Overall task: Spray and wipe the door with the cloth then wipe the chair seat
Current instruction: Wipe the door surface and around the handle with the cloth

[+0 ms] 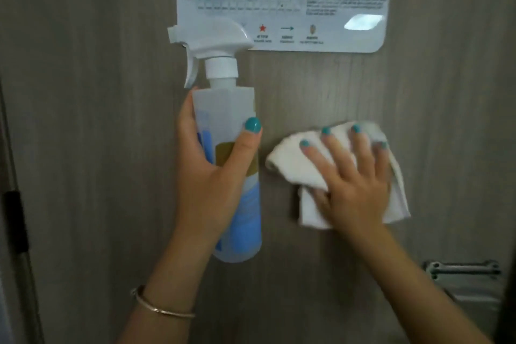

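Right hand (354, 184), fingers spread flat, presses the white cloth (290, 165) against the door (97, 148) at centre right of frame. Left hand (212, 176) grips the spray bottle (231, 109) mid-body at centre frame. Cloth appears soft and light; best controlled under a flat palm.

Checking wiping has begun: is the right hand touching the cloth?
Touching. The head view shows the right hand spread flat on the white cloth, pressing it against the door.

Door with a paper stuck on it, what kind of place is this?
Probably a hotel or dorm room. The door carries a laminated notice like an escape plan with a red star, and a metal lock plate.
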